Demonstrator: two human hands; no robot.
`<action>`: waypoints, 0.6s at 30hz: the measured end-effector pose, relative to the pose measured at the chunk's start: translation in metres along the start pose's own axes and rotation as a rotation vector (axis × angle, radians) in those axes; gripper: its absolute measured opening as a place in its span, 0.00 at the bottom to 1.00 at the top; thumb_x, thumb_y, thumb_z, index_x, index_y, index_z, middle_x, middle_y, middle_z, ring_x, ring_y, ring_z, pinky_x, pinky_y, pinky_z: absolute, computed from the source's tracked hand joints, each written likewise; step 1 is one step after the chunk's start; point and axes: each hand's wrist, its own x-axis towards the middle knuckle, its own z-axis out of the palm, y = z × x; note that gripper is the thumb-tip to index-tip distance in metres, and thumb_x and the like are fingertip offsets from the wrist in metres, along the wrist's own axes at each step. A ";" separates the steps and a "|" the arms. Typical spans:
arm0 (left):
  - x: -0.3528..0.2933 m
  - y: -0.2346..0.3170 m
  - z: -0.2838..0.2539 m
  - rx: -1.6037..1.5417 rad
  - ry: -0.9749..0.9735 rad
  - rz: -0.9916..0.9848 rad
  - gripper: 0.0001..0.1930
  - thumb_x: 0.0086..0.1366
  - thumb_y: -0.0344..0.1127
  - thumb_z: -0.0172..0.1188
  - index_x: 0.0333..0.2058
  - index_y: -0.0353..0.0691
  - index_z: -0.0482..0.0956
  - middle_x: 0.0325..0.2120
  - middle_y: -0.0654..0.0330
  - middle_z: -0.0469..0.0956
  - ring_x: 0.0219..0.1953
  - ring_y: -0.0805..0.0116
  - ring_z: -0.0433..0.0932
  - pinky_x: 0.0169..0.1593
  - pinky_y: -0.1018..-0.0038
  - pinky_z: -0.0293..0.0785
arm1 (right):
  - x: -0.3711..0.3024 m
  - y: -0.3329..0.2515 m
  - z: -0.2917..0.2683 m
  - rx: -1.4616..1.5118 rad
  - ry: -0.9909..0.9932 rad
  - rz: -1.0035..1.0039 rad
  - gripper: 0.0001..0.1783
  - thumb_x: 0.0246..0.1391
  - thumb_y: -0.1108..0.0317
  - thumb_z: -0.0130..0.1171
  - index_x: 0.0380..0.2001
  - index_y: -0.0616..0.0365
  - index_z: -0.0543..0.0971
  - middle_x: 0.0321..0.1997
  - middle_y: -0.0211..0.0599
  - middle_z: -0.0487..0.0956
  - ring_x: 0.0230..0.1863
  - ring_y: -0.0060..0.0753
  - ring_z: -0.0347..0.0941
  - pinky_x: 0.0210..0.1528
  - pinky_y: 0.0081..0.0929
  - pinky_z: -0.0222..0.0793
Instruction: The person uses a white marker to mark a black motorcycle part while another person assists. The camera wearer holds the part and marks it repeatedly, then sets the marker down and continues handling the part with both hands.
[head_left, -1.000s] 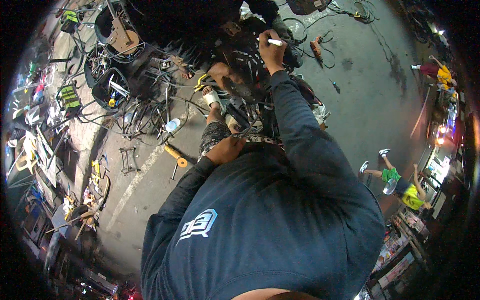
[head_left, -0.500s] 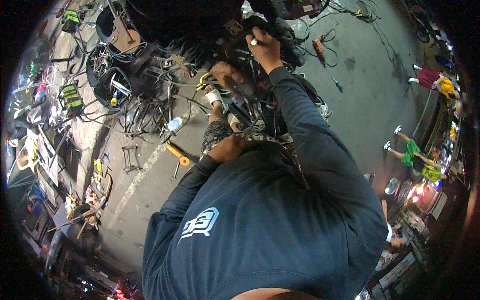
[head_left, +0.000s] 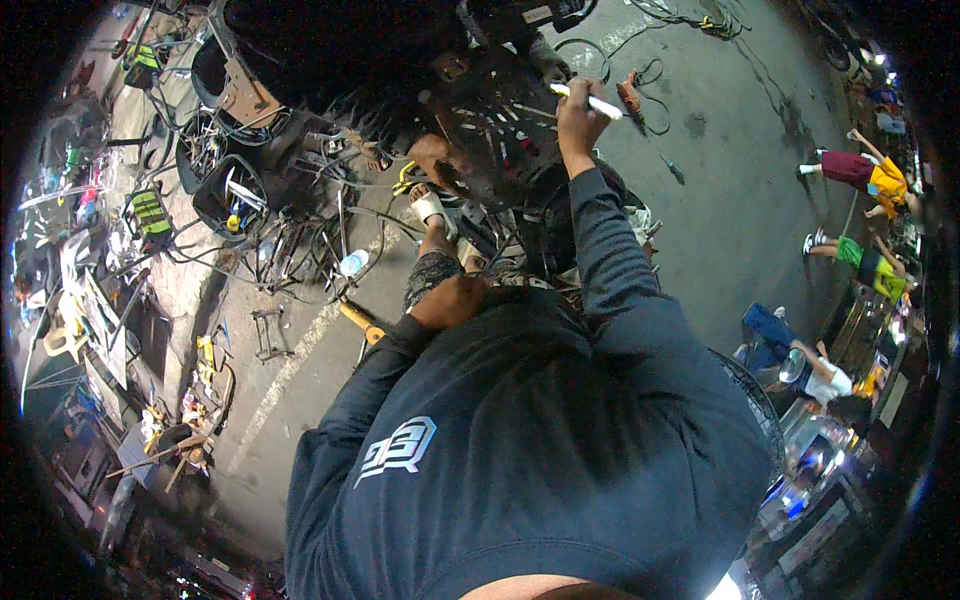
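Note:
My right hand is closed around a slim white marker-like stick, raised over the right side of a dark surface with several small tools and parts scattered on it. A thin rod beside the fingers ends near them; I cannot tell whether the hand holds it too. My left hand lies against my lap at the shirt's hem, above my patterned shorts. Its fingers are mostly hidden. Beyond my strapped foot, a bare hand or limb, seemingly another person's, reaches by the dark surface.
Black bins with tools and cables stand at the left. A yellow cylinder, a clear plastic container and a metal frame lie on the floor. An orange-brown tool with a cord lies right. People walk at the far right.
My right hand has moved right and slightly nearer, and the white stick now shows lengthwise. The other limb by the dark surface has shifted a little left. My left hand stays at my lap.

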 end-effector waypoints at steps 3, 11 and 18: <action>0.004 -0.005 0.001 0.112 -0.002 0.128 0.18 0.74 0.40 0.45 0.34 0.29 0.76 0.28 0.38 0.78 0.31 0.40 0.79 0.36 0.54 0.71 | -0.025 0.002 -0.020 0.195 0.076 0.246 0.09 0.60 0.65 0.57 0.33 0.60 0.77 0.27 0.30 0.75 0.27 0.25 0.72 0.31 0.26 0.69; 0.004 0.007 0.005 0.222 0.035 0.140 0.16 0.73 0.38 0.47 0.33 0.32 0.76 0.26 0.40 0.78 0.30 0.43 0.79 0.34 0.57 0.72 | -0.080 -0.003 -0.079 0.040 0.053 0.255 0.10 0.61 0.63 0.55 0.34 0.57 0.80 0.27 0.35 0.81 0.27 0.26 0.75 0.32 0.26 0.70; 0.000 0.059 -0.005 0.222 0.019 -0.023 0.09 0.67 0.34 0.52 0.34 0.33 0.75 0.26 0.44 0.77 0.29 0.45 0.77 0.33 0.57 0.73 | -0.039 -0.012 -0.079 -0.014 0.023 0.081 0.12 0.58 0.62 0.54 0.29 0.60 0.80 0.27 0.41 0.81 0.29 0.35 0.78 0.34 0.33 0.72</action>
